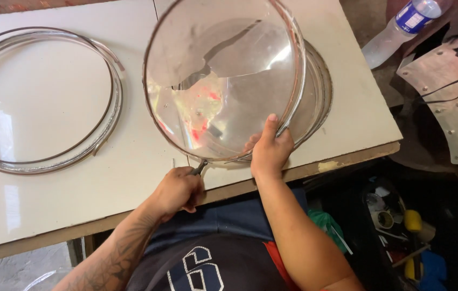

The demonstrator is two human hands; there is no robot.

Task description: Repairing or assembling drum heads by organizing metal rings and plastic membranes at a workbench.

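A large round glass lid (223, 70) with a metal rim stands tilted over the white table (132, 172). My right hand (269, 151) grips its lower right rim, thumb on the glass. My left hand (178, 191) is closed on a small dark-tipped tool (199, 168) whose tip touches the lid's bottom rim. More rimmed lids (318, 91) lie stacked beneath it on the table.
A pile of thin metal rings (108, 108) lies on the left of the table. A plastic water bottle (401, 27) and riveted metal plates (450, 97) sit at the right. Below the table's front edge is a box of assorted tools (396, 226).
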